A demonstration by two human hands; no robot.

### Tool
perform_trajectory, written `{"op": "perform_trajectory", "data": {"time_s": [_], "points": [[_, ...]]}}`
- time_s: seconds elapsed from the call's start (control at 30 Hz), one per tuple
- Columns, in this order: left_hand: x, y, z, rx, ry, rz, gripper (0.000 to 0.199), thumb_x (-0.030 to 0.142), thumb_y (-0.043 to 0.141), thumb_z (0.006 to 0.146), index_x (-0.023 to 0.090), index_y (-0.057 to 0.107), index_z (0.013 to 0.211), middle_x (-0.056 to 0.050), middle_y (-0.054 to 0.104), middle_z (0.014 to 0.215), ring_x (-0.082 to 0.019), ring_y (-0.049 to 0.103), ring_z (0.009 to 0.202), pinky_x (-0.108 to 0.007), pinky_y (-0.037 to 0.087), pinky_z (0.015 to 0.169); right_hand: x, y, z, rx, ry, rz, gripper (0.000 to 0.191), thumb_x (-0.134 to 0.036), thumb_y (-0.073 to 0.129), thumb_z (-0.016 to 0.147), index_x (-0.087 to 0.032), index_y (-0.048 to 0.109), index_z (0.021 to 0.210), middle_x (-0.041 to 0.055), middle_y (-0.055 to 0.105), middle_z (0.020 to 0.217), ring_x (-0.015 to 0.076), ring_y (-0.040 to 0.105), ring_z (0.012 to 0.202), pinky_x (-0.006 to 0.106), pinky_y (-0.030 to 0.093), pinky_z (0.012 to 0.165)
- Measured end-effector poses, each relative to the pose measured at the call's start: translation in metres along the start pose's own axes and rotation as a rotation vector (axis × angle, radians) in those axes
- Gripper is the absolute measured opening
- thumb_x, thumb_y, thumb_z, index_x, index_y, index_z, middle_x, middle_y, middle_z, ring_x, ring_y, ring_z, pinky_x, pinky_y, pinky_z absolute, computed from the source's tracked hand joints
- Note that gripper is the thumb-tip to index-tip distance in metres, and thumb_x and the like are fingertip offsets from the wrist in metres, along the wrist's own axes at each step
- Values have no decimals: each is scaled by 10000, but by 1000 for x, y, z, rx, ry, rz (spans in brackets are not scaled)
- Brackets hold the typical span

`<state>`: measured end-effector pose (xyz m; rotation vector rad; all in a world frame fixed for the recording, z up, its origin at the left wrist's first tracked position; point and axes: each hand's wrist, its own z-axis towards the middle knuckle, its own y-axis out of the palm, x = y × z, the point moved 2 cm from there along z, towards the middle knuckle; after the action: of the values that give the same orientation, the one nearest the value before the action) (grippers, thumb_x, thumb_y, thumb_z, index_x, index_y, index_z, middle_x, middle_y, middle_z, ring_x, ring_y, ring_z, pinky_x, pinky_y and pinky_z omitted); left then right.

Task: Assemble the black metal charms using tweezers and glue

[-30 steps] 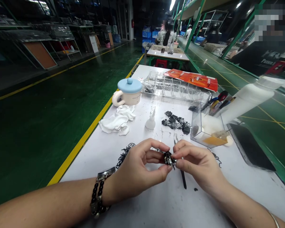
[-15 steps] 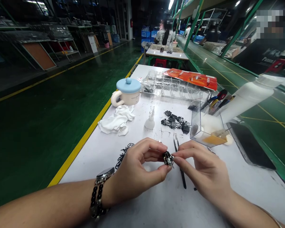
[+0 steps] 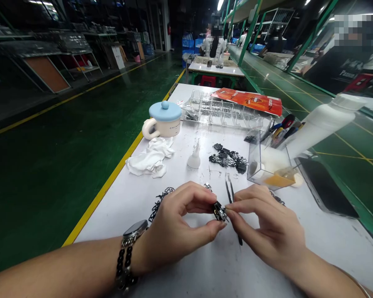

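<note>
Between the thumb and fingers of my left hand (image 3: pixel 180 223) is a small black-and-silver mechanical part (image 3: pixel 219 211), held above the table. My right hand (image 3: pixel 264 225) pinches at the part's right side with thumb and forefinger; what lies between those fingertips is too small to make out. Black tweezers (image 3: pixel 229 188) lie on the table behind the right fingertips, partly covered by that hand. Beyond them is a pile of similar black-and-silver parts (image 3: pixel 228 158). Loose black pieces (image 3: pixel 158 205) lie to the left of my left hand, partly hidden by it.
A white cloth (image 3: pixel 151 159), a lidded mug (image 3: pixel 165 124) and a small white squeeze bottle (image 3: pixel 194 157) stand on the white table. Farther back is a clear compartment tray (image 3: pixel 216 118) under an orange packet (image 3: pixel 251 101). At right are a clear tool box (image 3: pixel 259 178), a white bottle (image 3: pixel 323 124) and a phone (image 3: pixel 328 188).
The view has shifted slightly, so the table things appear a little to the left. Both hands stay at the part, which looks turned slightly.
</note>
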<state>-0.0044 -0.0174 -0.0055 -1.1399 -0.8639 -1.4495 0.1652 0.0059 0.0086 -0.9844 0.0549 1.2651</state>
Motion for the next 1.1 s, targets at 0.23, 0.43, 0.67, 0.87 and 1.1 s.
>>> {"op": "perform_trajectory", "data": {"time_s": [0.23, 0.43, 0.67, 0.87, 1.1], "points": [[0, 0, -1, 12, 79, 84, 289, 79, 703, 695, 156, 578, 944, -53, 562, 947, -174, 608, 903, -290, 596, 777, -3, -1, 1, -13, -24, 9, 151, -25, 562, 760, -152, 584, 837, 32, 572, 717, 119, 515, 662, 318, 376, 614], [0, 0, -2, 10, 81, 83, 290, 72, 701, 693, 157, 578, 941, -50, 563, 932, -172, 607, 888, -292, 596, 767, -3, 0, -1, 4, -42, 5, 176, -17, 562, 752, -161, 577, 851, 33, 572, 712, 129, 526, 658, 317, 382, 607], [2, 0, -2, 22, 55, 73, 287, 82, 713, 679, 147, 577, 923, -43, 564, 900, -163, 629, 833, -276, 600, 744, -4, -1, -1, 8, -131, -40, 206, -11, 559, 745, -151, 583, 895, 48, 579, 708, 137, 530, 643, 321, 389, 591], [3, 1, 0, 42, 76, 75, 272, 79, 719, 662, 116, 576, 890, -44, 561, 851, -157, 649, 767, -266, 607, 711, -6, -2, 0, 20, -158, -54, 218, -4, 559, 744, -145, 586, 909, 49, 586, 714, 133, 529, 639, 317, 395, 576], [3, 0, 1, 46, 122, 111, 270, 69, 713, 663, 99, 579, 896, -58, 569, 847, -157, 636, 767, -274, 612, 700, -7, -2, 2, 10, -165, -22, 180, 41, 567, 720, -86, 594, 845, 70, 575, 697, 129, 515, 646, 319, 388, 576]]}}
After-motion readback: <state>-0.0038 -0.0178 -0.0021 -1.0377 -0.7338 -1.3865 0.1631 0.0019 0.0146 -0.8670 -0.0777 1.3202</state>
